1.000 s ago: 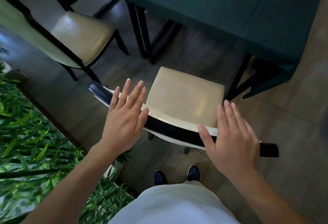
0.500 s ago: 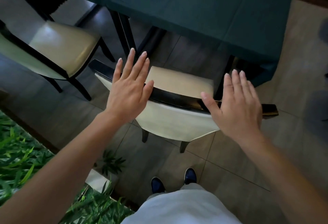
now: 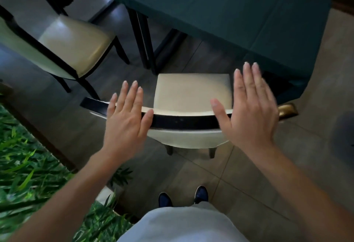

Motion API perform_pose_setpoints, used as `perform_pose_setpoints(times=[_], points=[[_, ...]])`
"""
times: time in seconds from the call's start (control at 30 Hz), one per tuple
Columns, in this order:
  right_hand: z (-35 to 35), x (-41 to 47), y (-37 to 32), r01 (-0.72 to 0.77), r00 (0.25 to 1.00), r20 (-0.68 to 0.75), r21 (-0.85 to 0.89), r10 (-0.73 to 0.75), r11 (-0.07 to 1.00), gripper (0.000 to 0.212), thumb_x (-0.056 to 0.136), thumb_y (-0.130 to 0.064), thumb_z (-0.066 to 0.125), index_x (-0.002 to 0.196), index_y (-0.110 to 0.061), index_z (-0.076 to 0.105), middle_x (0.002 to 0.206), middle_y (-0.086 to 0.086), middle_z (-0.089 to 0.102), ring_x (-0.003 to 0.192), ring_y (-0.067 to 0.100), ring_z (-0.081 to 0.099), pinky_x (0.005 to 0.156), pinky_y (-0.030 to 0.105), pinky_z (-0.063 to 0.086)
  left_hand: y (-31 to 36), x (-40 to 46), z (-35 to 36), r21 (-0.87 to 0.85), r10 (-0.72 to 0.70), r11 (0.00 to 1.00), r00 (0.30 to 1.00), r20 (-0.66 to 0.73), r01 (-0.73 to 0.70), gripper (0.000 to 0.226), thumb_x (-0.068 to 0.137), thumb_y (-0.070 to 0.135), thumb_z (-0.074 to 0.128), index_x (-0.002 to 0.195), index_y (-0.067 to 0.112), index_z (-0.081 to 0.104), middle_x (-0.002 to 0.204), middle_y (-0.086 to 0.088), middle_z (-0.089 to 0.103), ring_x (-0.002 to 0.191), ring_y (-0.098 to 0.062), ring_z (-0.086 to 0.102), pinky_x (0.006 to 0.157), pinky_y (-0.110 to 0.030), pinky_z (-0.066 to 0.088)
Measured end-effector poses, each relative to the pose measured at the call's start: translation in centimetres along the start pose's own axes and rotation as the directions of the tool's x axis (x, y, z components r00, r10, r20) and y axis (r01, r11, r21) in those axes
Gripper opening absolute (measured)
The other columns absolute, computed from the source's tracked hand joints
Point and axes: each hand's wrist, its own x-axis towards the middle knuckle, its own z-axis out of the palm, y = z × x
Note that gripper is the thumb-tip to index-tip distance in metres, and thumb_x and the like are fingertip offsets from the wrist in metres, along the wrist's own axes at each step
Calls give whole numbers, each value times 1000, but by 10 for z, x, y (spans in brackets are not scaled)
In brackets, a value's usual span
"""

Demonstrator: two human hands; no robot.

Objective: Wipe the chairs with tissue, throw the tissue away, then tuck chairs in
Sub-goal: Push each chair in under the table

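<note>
A chair [image 3: 192, 94] with a cream seat and a black top rail stands right in front of me, its seat just short of the edge of the table with the dark green cloth [image 3: 229, 8]. My left hand [image 3: 127, 121] lies flat over the left part of the rail, fingers straight. My right hand [image 3: 251, 107] hovers with straight fingers over the right part of the rail. Neither hand holds anything. No tissue is in view. A second cream chair [image 3: 74, 44] stands at the left, apart from the table.
Black table legs [image 3: 142, 38] stand between the two chairs. Green leafy plants [image 3: 23, 167] in a planter run along my left side. The floor is grey tile [image 3: 229, 180]; my dark shoes [image 3: 183, 196] are close behind the chair.
The chair has slid forward towards the table with both flat hands on its top rail. My right hand now looks lifted slightly and blurred.
</note>
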Motion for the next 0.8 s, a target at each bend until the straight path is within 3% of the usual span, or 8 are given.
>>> perform_pose_setpoints(times=[0.17,0.33,0.6,0.8], points=[[12,9,57,-22,996,82,-35,25,999,85,103,-66,20,152,-1,42,162,20,33,155,32,25,121,51,30,64,0,22,1,-51,999,998,-38,51,72,106,53,5,161,9,21,171,-3,5,159,-19,-7,129,-48,7],[19,-24,102,-116,960,255,-24,118,993,96,99,-73,5,152,-2,43,160,18,38,152,32,32,118,52,36,107,20,35,78,79,994,997,-21,-77,68,106,54,13,159,15,29,171,-4,7,159,-23,-4,127,-52,12],[32,-9,84,-65,940,336,12,57,998,101,96,-79,5,154,-4,40,161,16,38,153,30,31,118,48,36,85,65,30,126,24,992,999,-44,-19,68,101,53,21,155,16,41,169,-6,22,159,-23,4,126,-48,12],[30,-18,88,-60,935,351,42,41,997,98,96,-77,9,155,-5,39,162,16,36,153,30,31,117,48,35,91,54,35,91,-37,995,997,-61,42,66,102,54,23,156,20,39,170,-1,17,158,-22,8,125,-46,10]])
